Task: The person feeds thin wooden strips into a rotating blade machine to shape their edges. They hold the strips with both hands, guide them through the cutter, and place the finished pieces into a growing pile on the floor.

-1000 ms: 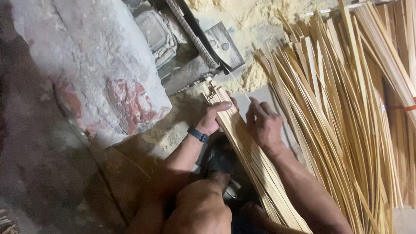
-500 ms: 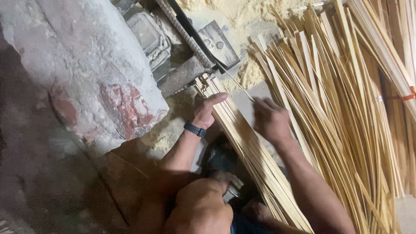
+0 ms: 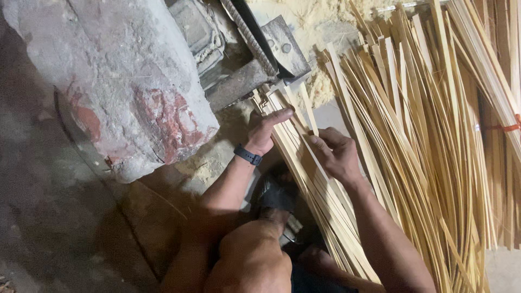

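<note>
My left hand (image 3: 266,130), with a dark band at the wrist, rests flat against the left side of a bundle of thin pale bamboo strips (image 3: 312,195) that runs from my lap up toward a metal machine head (image 3: 271,46). On the bundle's right side my right hand (image 3: 334,154) curls its fingers over the top strips. The far tips of the strips lie just under the machine's metal plate. Both hands press the same bundle from opposite sides.
A big loose heap of bamboo strips (image 3: 434,135) fans across the right. A large rough stone block with red patches (image 3: 125,87) fills the upper left. Sawdust (image 3: 320,16) lies behind the machine. My knee (image 3: 252,260) and a dark sandal (image 3: 274,192) sit below.
The view has drifted slightly. My left hand slid a little up the bundle, and my right hand shifted from beside the strips onto them, fingers now curled over the top.
</note>
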